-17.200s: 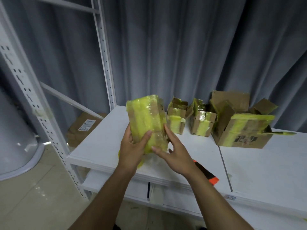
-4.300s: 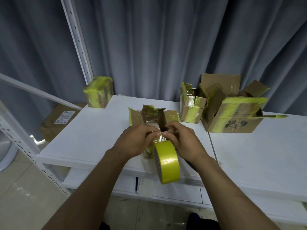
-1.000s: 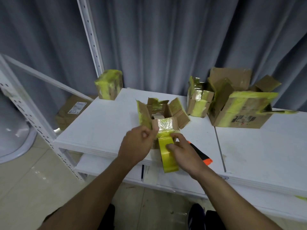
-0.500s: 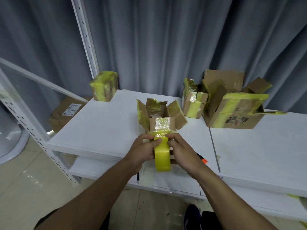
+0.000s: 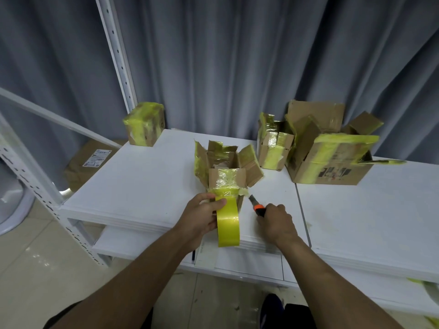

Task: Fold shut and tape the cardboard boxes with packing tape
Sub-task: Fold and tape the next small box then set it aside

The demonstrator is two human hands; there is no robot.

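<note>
Hands meet at the near edge of the white table [image 5: 142, 181], where your left hand [image 5: 202, 217] grips the roll of yellow packing tape [image 5: 228, 226], fingers curled round its left side and thumb laid across the top. A strip of tape runs from the roll up onto the near flap of the small open box [image 5: 225, 167]. The box stands in the middle of the table, its other flaps splayed upward and outward (old yellow tape clings to most of them).

Your right hand [image 5: 276, 222] is clenched round the black-and-orange handle of the utility knife [image 5: 257, 207]. The blade points up and to the left, toward the strip at the box's near right corner; whether the tip touches the tape cannot be told.

At the table's far left corner stands a closed box wrapped in yellow tape [image 5: 145, 124], just beside the perforated white upright [image 5: 116, 53]. To the right of the middle box, toward the back, a second small box [image 5: 273, 148] stands open just beside the large open carton [image 5: 330, 162], whose top flap carries a broad yellow band. A grey curtain [image 5: 237, 55] hangs behind the table, and a brown parcel [image 5: 92, 162] with a white label lies lower down, past the table's left edge.
</note>
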